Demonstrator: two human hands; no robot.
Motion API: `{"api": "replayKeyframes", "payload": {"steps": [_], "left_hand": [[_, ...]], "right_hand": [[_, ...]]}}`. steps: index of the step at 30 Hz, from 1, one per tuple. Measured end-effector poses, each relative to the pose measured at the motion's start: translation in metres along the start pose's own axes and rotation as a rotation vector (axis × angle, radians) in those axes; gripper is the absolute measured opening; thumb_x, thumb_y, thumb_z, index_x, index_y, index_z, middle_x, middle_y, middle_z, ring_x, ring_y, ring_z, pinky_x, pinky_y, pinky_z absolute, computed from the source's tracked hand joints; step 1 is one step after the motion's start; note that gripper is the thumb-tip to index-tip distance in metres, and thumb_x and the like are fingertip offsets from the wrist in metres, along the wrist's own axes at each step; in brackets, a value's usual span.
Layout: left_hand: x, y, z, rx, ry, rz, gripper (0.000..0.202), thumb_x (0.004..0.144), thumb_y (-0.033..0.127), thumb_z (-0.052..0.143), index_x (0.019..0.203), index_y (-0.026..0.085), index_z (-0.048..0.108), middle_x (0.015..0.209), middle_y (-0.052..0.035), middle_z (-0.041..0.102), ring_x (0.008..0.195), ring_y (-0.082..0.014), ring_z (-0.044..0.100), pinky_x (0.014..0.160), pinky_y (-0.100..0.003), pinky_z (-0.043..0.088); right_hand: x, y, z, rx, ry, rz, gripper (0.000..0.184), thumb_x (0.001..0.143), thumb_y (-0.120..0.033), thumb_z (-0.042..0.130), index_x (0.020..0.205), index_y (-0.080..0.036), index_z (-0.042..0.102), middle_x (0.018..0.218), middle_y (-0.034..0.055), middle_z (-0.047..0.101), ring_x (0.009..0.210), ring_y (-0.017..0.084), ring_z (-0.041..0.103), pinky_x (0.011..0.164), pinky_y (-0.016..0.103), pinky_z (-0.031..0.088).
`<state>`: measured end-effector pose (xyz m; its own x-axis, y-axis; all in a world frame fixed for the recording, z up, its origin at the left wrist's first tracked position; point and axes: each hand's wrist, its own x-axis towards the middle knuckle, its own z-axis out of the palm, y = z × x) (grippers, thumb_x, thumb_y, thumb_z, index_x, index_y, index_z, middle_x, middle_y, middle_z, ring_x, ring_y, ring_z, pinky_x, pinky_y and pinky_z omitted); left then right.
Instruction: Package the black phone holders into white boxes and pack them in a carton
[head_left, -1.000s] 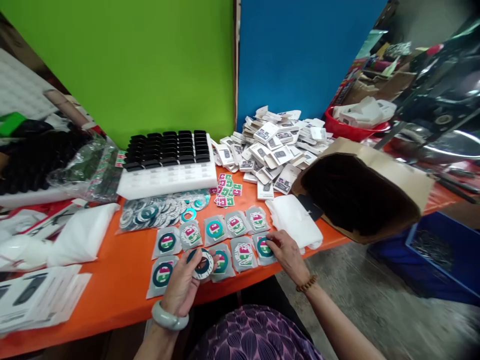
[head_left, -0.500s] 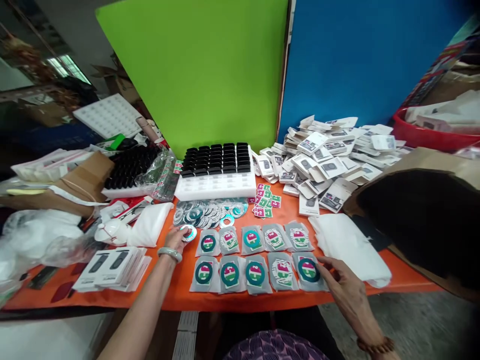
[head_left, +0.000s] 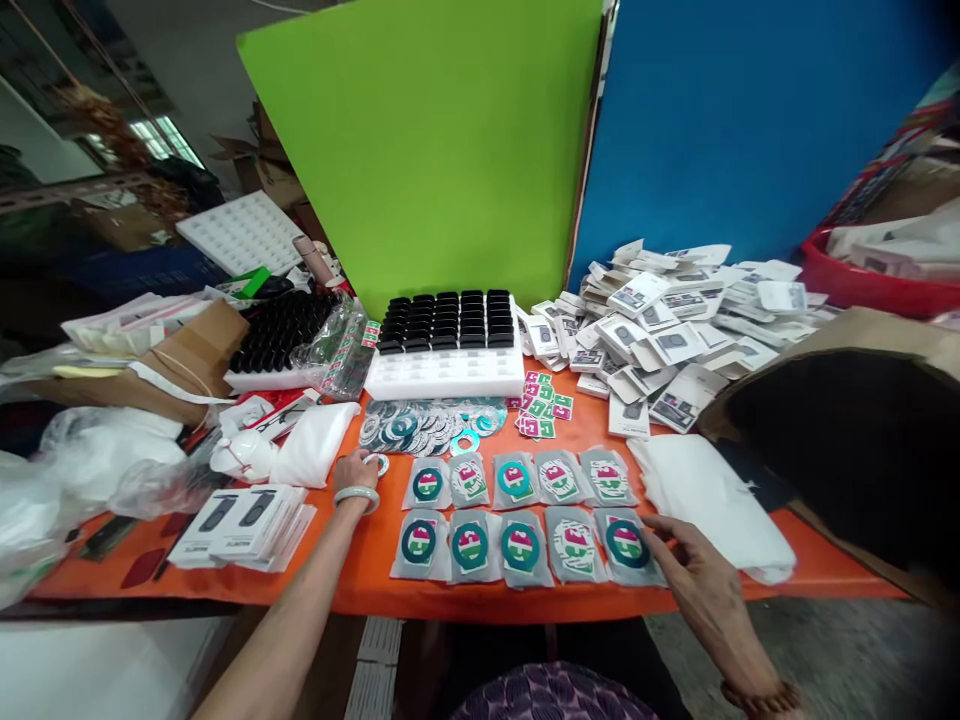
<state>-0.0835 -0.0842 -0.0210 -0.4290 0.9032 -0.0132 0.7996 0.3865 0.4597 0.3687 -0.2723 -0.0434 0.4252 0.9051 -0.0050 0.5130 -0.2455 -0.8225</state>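
My left hand (head_left: pixel 355 470) is closed on a flat ring (head_left: pixel 384 464), partly hidden by the fingers, just left of two rows of grey translucent pouches. Each pouch carries a pink-and-green card with a ring on it, some rings teal, others white-patterned. My right hand (head_left: pixel 701 575) lies low over the table edge, its fingers stretched out and the tips at the right edge of the front-row end pouch (head_left: pixel 628 560). Behind the rows are a pile of loose rings (head_left: pixel 424 430), a single teal ring (head_left: pixel 465 442) and scattered pink-and-green cards (head_left: pixel 541 405).
A white foam tray (head_left: pixel 444 372) holds rows of black pieces at the back. Opened white boxes (head_left: pixel 660 330) are heaped right of it. White foam sheets (head_left: pixel 712 505) and a cardboard box (head_left: pixel 847 420) lie right; stacked white boxes (head_left: pixel 244 525) stand left. Green (head_left: pixel 427 150) and blue (head_left: pixel 720 130) panels rise behind.
My left hand has turned slightly, and its fingers now cover more of the ring. The view has shifted a little left. My right hand stays by the same pouch.
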Motion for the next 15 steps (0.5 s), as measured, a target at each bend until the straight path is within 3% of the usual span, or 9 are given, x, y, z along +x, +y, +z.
{"api": "replayKeyframes", "payload": {"steps": [3,8,11,15], "left_hand": [[-0.002,0.001,-0.005,0.047,0.049,-0.031,0.044,0.073,0.031,0.063,0.11,0.007,0.063,0.104,-0.0226,0.068,0.105,-0.0386,0.06,0.088,-0.049,0.044],[-0.024,-0.001,-0.019,0.032,0.095,0.033,0.05,0.076,0.038,0.054,0.114,0.006,0.059,0.109,-0.0234,0.065,0.11,-0.0378,0.056,0.091,-0.048,0.044],[-0.051,-0.015,-0.023,0.018,0.098,0.09,0.05,0.076,0.042,0.05,0.113,0.009,0.059,0.111,-0.0194,0.065,0.108,-0.0353,0.056,0.092,-0.047,0.044],[-0.09,-0.037,-0.014,0.067,0.072,0.222,0.051,0.079,0.047,0.043,0.11,0.011,0.06,0.111,-0.0188,0.066,0.108,-0.0336,0.057,0.093,-0.045,0.044]], "right_hand": [[-0.005,-0.014,-0.001,0.04,0.056,-0.049,0.047,0.078,-0.059,0.055,0.095,-0.017,0.069,0.087,0.0098,0.069,0.056,0.017,0.053,0.056,0.032,0.049],[-0.015,-0.023,-0.014,0.075,0.117,-0.096,0.04,0.084,-0.05,0.052,0.098,-0.016,0.067,0.093,0.0112,0.068,0.061,0.018,0.054,0.063,0.034,0.05],[-0.024,-0.015,-0.023,0.057,0.17,-0.071,0.036,0.085,-0.047,0.051,0.095,-0.016,0.067,0.092,0.0107,0.068,0.066,0.019,0.055,0.067,0.036,0.05],[-0.04,0.01,-0.026,0.048,0.188,-0.068,0.034,0.085,-0.044,0.051,0.095,-0.016,0.066,0.092,0.0109,0.067,0.071,0.021,0.058,0.071,0.038,0.051]]}}
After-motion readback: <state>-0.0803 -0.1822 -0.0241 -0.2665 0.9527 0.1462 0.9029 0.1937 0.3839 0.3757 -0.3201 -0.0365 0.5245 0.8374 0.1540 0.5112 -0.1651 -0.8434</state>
